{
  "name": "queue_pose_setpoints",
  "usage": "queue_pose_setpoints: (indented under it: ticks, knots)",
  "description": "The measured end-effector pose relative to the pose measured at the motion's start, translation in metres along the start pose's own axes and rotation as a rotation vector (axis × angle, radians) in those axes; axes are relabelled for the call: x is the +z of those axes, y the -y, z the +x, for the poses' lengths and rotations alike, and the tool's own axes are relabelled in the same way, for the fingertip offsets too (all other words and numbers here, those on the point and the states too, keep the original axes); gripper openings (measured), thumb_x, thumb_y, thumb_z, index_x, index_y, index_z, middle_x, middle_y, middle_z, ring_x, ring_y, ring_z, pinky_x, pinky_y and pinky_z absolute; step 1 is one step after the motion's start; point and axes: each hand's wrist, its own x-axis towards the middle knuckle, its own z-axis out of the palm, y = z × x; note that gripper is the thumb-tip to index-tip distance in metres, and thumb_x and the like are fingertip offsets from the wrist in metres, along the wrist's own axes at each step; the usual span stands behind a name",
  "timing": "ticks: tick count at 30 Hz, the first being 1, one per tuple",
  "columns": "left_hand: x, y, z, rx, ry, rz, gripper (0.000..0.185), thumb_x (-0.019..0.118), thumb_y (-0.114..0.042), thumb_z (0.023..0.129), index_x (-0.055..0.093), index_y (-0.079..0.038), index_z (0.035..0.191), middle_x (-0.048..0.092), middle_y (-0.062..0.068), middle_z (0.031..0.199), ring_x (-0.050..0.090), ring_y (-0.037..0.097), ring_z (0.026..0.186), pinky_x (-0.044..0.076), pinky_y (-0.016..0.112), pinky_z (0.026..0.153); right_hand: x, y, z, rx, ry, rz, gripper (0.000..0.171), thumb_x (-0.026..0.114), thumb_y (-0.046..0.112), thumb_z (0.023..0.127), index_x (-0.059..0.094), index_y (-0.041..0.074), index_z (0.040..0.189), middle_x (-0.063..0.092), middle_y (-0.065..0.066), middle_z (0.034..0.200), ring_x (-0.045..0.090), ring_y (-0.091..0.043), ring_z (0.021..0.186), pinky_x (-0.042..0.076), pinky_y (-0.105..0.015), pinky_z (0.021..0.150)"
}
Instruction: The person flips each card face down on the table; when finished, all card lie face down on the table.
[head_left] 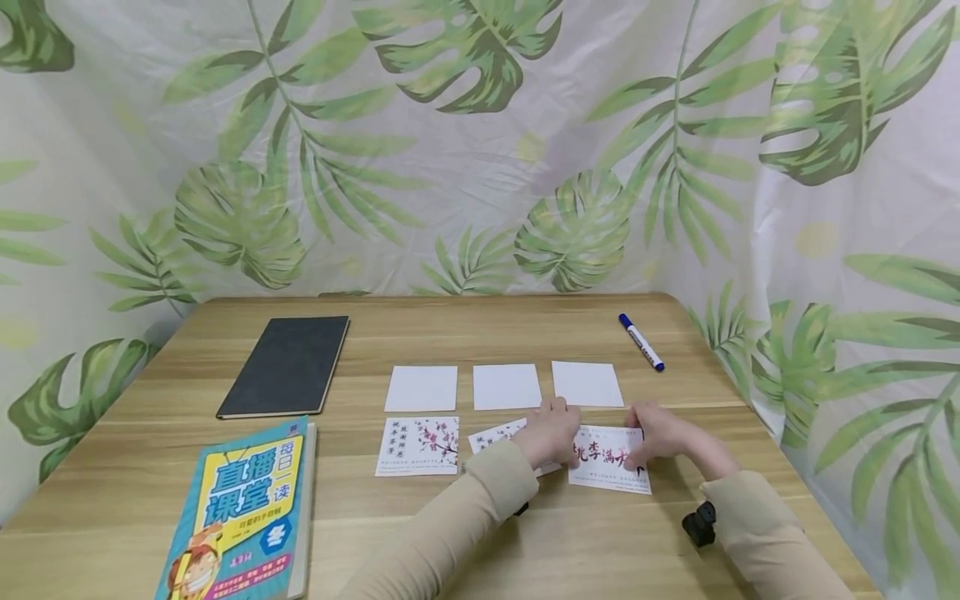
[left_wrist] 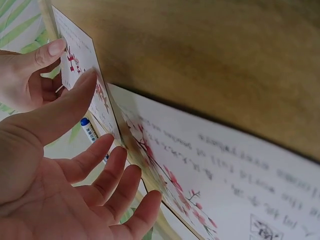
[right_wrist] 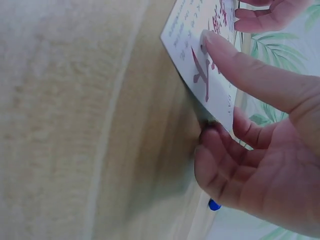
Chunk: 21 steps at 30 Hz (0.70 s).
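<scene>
My right hand [head_left: 663, 433] pinches the right side of a white card [head_left: 607, 479] with red Chinese characters. In the right wrist view its thumb [right_wrist: 240, 62] lies on the card's face and its fingers curl under the edge, with that corner raised over a shadow. My left hand [head_left: 551, 437] is at the same card's left edge; its thumb [left_wrist: 65, 107] rests on the face while the other fingers spread loosely by the edge. Beneath the left hand lies a tilted blossom card [left_wrist: 240, 170], partly covered. Another blossom card [head_left: 417, 447] lies straight further left.
Three blank white cards, left [head_left: 422, 388], middle [head_left: 506, 387] and right [head_left: 587, 383], form a row behind. A blue-capped marker [head_left: 642, 342] lies at the back right. On the left are a black notebook [head_left: 288, 367] and a colourful book [head_left: 240, 517]. A leaf-patterned curtain [head_left: 480, 167] surrounds the table.
</scene>
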Motion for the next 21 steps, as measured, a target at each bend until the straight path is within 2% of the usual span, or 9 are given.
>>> queue_pose_setpoints:
  ticks: [6,9,14,21]
  knots:
    - [0.002,0.002,0.002,0.013,-0.012,0.0,0.059,0.082,-0.025,0.07,0.054,-0.01,0.12,0.05,0.011,0.121,0.042,0.026,0.119,0.038,0.045,0.102,-0.002,-0.003,0.0,0.049,0.023,0.089,0.053,0.084,0.012,0.065,0.048,-0.003,0.101,0.053,-0.011,0.088,0.045,-0.019,0.078,0.038,-0.028,0.065]
    - [0.004,0.004,0.002,0.025,-0.03,-0.024,0.062,0.082,-0.024,0.07,0.052,-0.012,0.122,0.051,0.011,0.122,0.042,0.027,0.119,0.038,0.046,0.101,-0.003,-0.005,-0.001,0.094,0.038,0.195,0.049,0.081,0.01,0.068,0.05,-0.005,0.104,0.052,-0.01,0.088,0.048,-0.018,0.075,0.042,-0.027,0.063]
    - [0.009,0.005,0.001,0.041,-0.067,-0.045,0.055,0.082,-0.023,0.069,0.055,-0.018,0.116,0.052,0.008,0.12,0.042,0.027,0.12,0.037,0.046,0.101,-0.009,-0.01,-0.006,0.134,0.062,0.428,0.031,0.071,0.003,0.076,0.052,-0.007,0.099,0.05,-0.004,0.08,0.051,-0.013,0.068,0.049,-0.023,0.058]
    - [0.009,0.003,-0.004,0.055,-0.104,-0.024,0.048,0.082,-0.021,0.068,0.059,-0.02,0.11,0.052,0.007,0.117,0.043,0.025,0.115,0.038,0.045,0.099,-0.016,-0.014,-0.014,0.148,0.086,0.61,0.02,0.056,0.014,0.092,0.05,-0.004,0.1,0.054,-0.003,0.078,0.056,-0.013,0.07,0.054,-0.026,0.064]
